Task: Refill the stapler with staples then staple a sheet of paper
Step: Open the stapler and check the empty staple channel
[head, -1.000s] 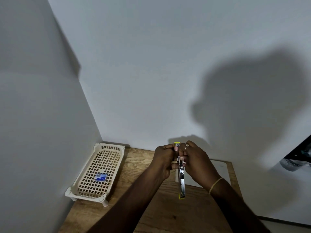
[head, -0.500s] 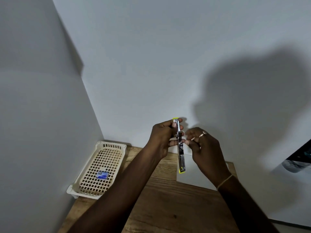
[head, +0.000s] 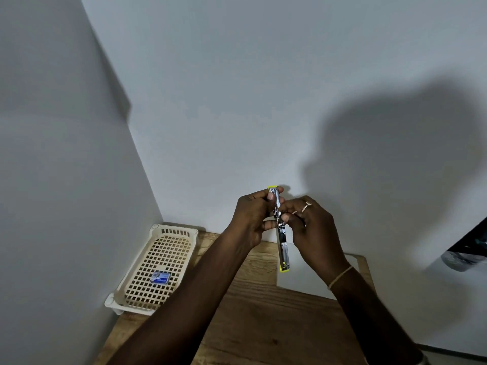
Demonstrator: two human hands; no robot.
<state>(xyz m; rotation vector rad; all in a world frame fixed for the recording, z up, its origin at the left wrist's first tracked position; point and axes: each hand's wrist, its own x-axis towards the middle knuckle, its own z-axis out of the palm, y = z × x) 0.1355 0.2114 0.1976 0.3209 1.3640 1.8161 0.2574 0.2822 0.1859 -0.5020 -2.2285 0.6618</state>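
Note:
A slim metal stapler [head: 283, 248] with yellow-green ends hangs upright in the air above the wooden table [head: 263, 325]. My left hand [head: 253, 217] grips its upper half from the left. My right hand [head: 308, 222] pinches at the stapler's middle with thumb and forefinger; whether it holds staples is too small to tell. A white sheet of paper [head: 303, 280] lies flat on the table below the hands. A small blue staple box [head: 159, 276] rests inside the cream basket [head: 147, 299].
The cream lattice basket stands at the table's left edge against the left wall. A white wall rises right behind the table. A dark object [head: 466, 248] juts in at the right edge.
Both hands lifted the stapler up from low over the table to in front of the wall. My right hand came off it briefly and is back at its middle.

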